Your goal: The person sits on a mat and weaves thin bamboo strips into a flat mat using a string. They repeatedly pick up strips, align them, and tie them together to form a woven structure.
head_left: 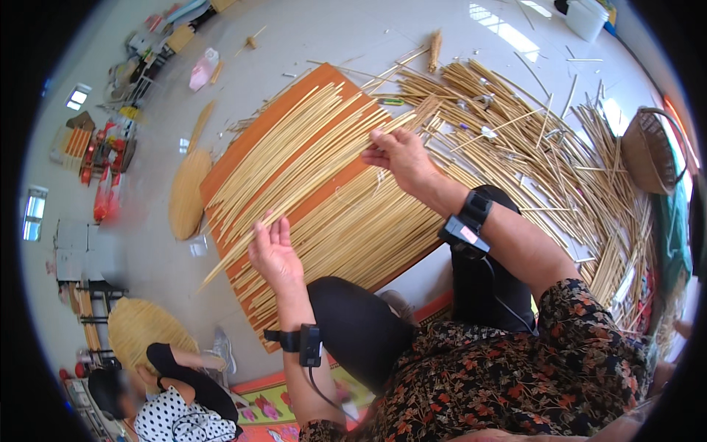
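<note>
A slim bundle of long pale stalks [320, 182] slants across a brown board [215, 188], raised a little above it. My right hand [401, 158] pinches its upper right part between thumb and fingers. Farther down the same bundle, my left hand [274, 254] has the stalks passing at its thumb and loosely curled fingers. Beneath lie many straight, split-looking stalks in rows on the board, a denser layer [361, 236] nearest my knees. A thin loop of string [359, 197] rests on that layer. How many stalks I hold is too fine to count.
To the right spreads a big loose heap of stalks [515, 132], with a wicker basket [648, 151] beyond. A round woven fan-like piece [191, 193] lies left of the board. At lower left, another person [184, 409] sits by a round woven mat [147, 331]. A white bucket [586, 18] stands far right.
</note>
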Demonstrator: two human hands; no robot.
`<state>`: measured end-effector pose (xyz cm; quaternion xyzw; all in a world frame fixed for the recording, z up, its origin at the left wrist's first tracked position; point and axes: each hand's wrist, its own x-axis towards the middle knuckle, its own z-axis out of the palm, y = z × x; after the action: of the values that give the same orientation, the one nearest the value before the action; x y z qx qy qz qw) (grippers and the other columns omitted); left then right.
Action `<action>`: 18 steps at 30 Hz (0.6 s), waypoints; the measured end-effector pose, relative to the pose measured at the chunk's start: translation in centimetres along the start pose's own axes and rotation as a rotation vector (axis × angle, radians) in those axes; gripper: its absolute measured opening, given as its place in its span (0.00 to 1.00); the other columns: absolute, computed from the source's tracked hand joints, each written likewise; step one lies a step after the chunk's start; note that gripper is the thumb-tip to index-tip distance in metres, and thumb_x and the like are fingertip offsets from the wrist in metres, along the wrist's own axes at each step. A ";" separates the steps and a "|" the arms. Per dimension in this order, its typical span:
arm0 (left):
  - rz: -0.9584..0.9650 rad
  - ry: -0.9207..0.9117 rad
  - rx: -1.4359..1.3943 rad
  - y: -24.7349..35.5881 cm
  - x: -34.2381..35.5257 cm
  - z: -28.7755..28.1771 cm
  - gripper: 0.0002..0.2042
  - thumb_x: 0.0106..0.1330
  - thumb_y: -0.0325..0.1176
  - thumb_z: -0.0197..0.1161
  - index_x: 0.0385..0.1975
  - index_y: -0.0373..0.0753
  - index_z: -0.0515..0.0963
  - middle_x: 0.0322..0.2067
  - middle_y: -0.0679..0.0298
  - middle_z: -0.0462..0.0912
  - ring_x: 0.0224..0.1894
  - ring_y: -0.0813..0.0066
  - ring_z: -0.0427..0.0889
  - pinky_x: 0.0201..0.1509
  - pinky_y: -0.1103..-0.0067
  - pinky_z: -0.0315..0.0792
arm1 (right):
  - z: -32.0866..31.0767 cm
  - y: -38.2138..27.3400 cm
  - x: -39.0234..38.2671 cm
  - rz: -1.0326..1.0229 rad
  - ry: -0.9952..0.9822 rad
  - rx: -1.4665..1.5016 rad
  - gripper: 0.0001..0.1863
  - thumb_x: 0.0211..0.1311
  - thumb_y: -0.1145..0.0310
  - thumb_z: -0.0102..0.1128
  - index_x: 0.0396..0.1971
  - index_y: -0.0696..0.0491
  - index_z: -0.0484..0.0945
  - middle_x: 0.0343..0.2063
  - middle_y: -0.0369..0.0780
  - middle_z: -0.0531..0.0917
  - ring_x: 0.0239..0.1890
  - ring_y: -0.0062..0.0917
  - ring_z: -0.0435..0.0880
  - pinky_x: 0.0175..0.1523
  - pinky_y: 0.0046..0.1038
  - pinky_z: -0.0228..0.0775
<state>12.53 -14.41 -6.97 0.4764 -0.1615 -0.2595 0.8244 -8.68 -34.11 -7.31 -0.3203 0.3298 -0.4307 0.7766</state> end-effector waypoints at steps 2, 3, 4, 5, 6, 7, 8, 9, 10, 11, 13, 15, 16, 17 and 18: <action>-0.004 0.028 0.023 0.4 -0.1 0.2 0.13 0.78 0.36 0.65 0.50 0.31 0.79 0.53 0.52 0.86 0.50 0.64 0.88 0.56 0.73 0.86 | 0.4 -0.2 -0.2 0.013 -0.005 0.013 0.15 0.79 0.65 0.62 0.44 0.63 0.73 0.39 0.46 0.81 0.41 0.33 0.89 0.51 0.32 0.90; -0.010 0.042 0.030 0.3 -0.1 0.2 0.14 0.78 0.36 0.65 0.51 0.31 0.79 0.53 0.52 0.86 0.50 0.65 0.88 0.57 0.73 0.86 | 0.3 -0.3 -0.3 0.019 -0.004 0.013 0.15 0.79 0.65 0.62 0.44 0.63 0.73 0.39 0.46 0.81 0.41 0.32 0.89 0.51 0.32 0.90; -0.019 0.039 0.030 0.2 0.0 0.2 0.14 0.78 0.37 0.65 0.51 0.31 0.79 0.54 0.52 0.86 0.51 0.65 0.87 0.58 0.73 0.86 | 0.2 -0.3 -0.3 0.012 -0.003 0.018 0.15 0.79 0.65 0.62 0.44 0.63 0.73 0.39 0.46 0.81 0.41 0.32 0.89 0.51 0.32 0.90; -0.028 0.038 0.030 0.0 0.0 0.2 0.15 0.78 0.37 0.65 0.51 0.31 0.79 0.54 0.52 0.86 0.51 0.65 0.87 0.58 0.73 0.85 | 0.1 -0.3 -0.3 0.006 -0.002 0.022 0.15 0.79 0.65 0.62 0.44 0.63 0.73 0.39 0.46 0.81 0.41 0.32 0.89 0.51 0.32 0.90; -0.030 0.045 0.037 0.2 0.0 -0.2 0.15 0.78 0.38 0.64 0.52 0.30 0.79 0.55 0.52 0.86 0.52 0.65 0.87 0.59 0.73 0.85 | 0.5 -0.1 -0.4 0.008 -0.011 0.031 0.15 0.79 0.65 0.62 0.44 0.63 0.73 0.39 0.46 0.82 0.41 0.32 0.89 0.51 0.33 0.90; -0.029 0.042 0.038 0.3 0.1 -0.5 0.16 0.78 0.39 0.65 0.52 0.31 0.79 0.53 0.51 0.86 0.52 0.64 0.88 0.59 0.72 0.85 | 1.0 0.1 -0.5 -0.009 0.030 0.047 0.12 0.80 0.68 0.59 0.40 0.63 0.76 0.37 0.47 0.84 0.38 0.32 0.89 0.48 0.33 0.90; -0.063 0.019 0.045 0.2 0.2 -0.7 0.16 0.78 0.39 0.65 0.52 0.31 0.79 0.53 0.51 0.86 0.52 0.64 0.88 0.59 0.72 0.85 | 1.0 -0.1 -0.6 -0.018 0.039 0.035 0.12 0.80 0.68 0.59 0.40 0.64 0.76 0.37 0.47 0.84 0.37 0.32 0.89 0.47 0.33 0.90; -0.091 0.004 0.057 0.6 0.0 -0.6 0.16 0.78 0.39 0.65 0.52 0.31 0.79 0.52 0.51 0.87 0.52 0.64 0.88 0.59 0.72 0.85 | 1.0 -0.2 -0.5 -0.020 0.040 0.026 0.12 0.80 0.68 0.59 0.40 0.64 0.76 0.37 0.47 0.84 0.37 0.32 0.89 0.47 0.33 0.90; -0.123 -0.015 0.065 1.0 -0.2 0.5 0.16 0.78 0.40 0.65 0.52 0.32 0.79 0.52 0.50 0.87 0.52 0.64 0.88 0.59 0.71 0.86 | 0.7 -0.3 -0.3 -0.026 0.046 0.014 0.12 0.80 0.68 0.59 0.40 0.64 0.76 0.37 0.47 0.84 0.37 0.32 0.89 0.47 0.33 0.90; -0.173 -0.024 0.086 1.2 -0.8 1.6 0.15 0.78 0.39 0.64 0.51 0.32 0.80 0.46 0.51 0.89 0.46 0.64 0.91 0.52 0.73 0.87 | -0.2 0.3 0.5 -0.047 0.030 0.028 0.13 0.80 0.68 0.59 0.38 0.63 0.76 0.37 0.48 0.85 0.37 0.32 0.90 0.46 0.33 0.90; -0.221 -0.139 0.417 2.1 -1.2 1.3 0.13 0.79 0.38 0.63 0.47 0.32 0.81 0.42 0.53 0.90 0.42 0.64 0.92 0.47 0.74 0.87 | -0.1 0.1 0.5 -0.042 0.068 0.003 0.13 0.79 0.67 0.59 0.39 0.63 0.75 0.38 0.48 0.85 0.39 0.33 0.90 0.49 0.33 0.90; -0.159 -0.228 0.682 2.7 -1.8 1.3 0.09 0.77 0.32 0.66 0.43 0.31 0.84 0.36 0.56 0.90 0.34 0.69 0.91 0.37 0.77 0.84 | 0.0 0.1 0.1 -0.027 0.071 -0.002 0.13 0.79 0.66 0.60 0.40 0.63 0.75 0.38 0.48 0.85 0.40 0.33 0.90 0.50 0.33 0.89; 0.105 -0.329 0.834 2.9 -1.8 1.7 0.08 0.75 0.30 0.67 0.43 0.32 0.85 0.36 0.56 0.90 0.33 0.69 0.90 0.37 0.77 0.84 | 0.1 0.3 -0.1 -0.021 0.056 -0.003 0.13 0.79 0.66 0.60 0.40 0.63 0.75 0.38 0.48 0.85 0.40 0.33 0.90 0.51 0.33 0.89; 0.372 -0.430 0.978 2.9 -1.6 2.1 0.07 0.73 0.29 0.69 0.44 0.32 0.85 0.36 0.57 0.90 0.33 0.70 0.90 0.36 0.78 0.83 | 0.2 0.5 -0.2 -0.016 0.042 -0.005 0.13 0.79 0.66 0.60 0.40 0.63 0.75 0.38 0.48 0.85 0.41 0.33 0.89 0.51 0.33 0.89; 0.647 -0.526 1.107 3.0 -1.4 2.9 0.07 0.71 0.27 0.71 0.44 0.32 0.86 0.36 0.57 0.90 0.33 0.70 0.90 0.36 0.78 0.82 | 0.5 0.4 -0.4 -0.009 0.038 -0.019 0.14 0.79 0.66 0.60 0.40 0.63 0.75 0.38 0.48 0.85 0.40 0.33 0.89 0.51 0.33 0.89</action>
<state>10.78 -14.39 -2.93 0.6762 -0.5985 0.0130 0.4295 -8.29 -33.45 -7.26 -0.3209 0.3470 -0.4369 0.7653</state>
